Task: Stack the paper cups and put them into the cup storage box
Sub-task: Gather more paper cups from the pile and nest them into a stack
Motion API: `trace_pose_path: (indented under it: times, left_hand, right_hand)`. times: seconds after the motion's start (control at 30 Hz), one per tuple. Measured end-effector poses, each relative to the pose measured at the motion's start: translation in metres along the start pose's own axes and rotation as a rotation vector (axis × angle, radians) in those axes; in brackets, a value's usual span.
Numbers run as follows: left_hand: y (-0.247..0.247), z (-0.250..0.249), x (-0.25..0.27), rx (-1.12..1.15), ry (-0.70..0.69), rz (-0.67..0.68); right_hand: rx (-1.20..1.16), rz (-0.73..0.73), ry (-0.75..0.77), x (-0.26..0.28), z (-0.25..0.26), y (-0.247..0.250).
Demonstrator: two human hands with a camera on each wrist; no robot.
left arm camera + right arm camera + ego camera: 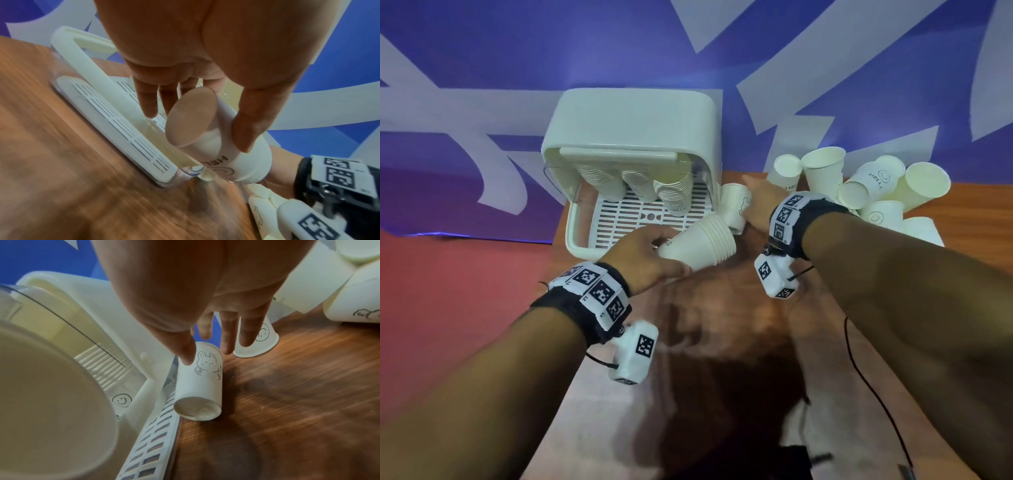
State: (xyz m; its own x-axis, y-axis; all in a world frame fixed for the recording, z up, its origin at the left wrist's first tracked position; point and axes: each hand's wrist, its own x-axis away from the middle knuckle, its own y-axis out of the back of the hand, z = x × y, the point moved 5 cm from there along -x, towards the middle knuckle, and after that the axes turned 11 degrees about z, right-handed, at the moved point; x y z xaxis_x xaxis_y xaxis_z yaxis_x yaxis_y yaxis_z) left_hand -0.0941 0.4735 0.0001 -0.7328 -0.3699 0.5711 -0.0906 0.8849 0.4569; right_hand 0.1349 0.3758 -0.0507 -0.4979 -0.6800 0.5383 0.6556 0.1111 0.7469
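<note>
A person's left hand (643,257) grips a nested stack of paper cups (700,245) on its side, bottom toward the palm, just over the front edge of the cup storage box (626,137). The right hand (758,202), fingers (186,352) extended and relaxed, touches a single cup (198,382) lying against the box's right edge (a rabbit drawn on it). Loose cups (873,192) crowd the counter (722,342) at far right; the near counter lies open. Three stacks (640,186) stand inside the box.

Wood-grain table (739,342); blue-white banner wall (517,68); red floor (448,274).
</note>
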Motion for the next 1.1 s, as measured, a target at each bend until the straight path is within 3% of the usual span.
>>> trace_pose_path:
  times: [0.33, 0.4, 0.53, 0.6, 0.8, 1.1]
  left_hand:
    - [-0.004, -0.004, 0.007, -0.056, 0.012, 0.042]
    - [-0.013, -0.009, 0.008, -0.061, 0.000, 0.061]
    - [-0.038, -0.010, 0.013, -0.070, 0.006, 0.096]
    - [-0.049, -0.008, 0.016, -0.071, 0.020, 0.107]
    - [-0.074, -0.012, 0.019, -0.132, 0.027, 0.101]
    - [-0.088, -0.008, 0.019, -0.226, -0.025, 0.000]
  right_hand:
    - [0.016, 0.004, -0.158, 0.041, -0.034, -0.012]
    - [0.028, 0.062, -0.152, 0.055, -0.049, -0.023]
    - [-0.172, 0.188, -0.214, 0.088, -0.080, -0.047]
    - [-0.206, 0.230, -0.202, 0.100, -0.088, -0.058]
    - [-0.308, 0.127, -0.132, 0.121, -0.102, -0.071]
    - [0.030, 0.137, 0.084, 0.110, -0.075, -0.075]
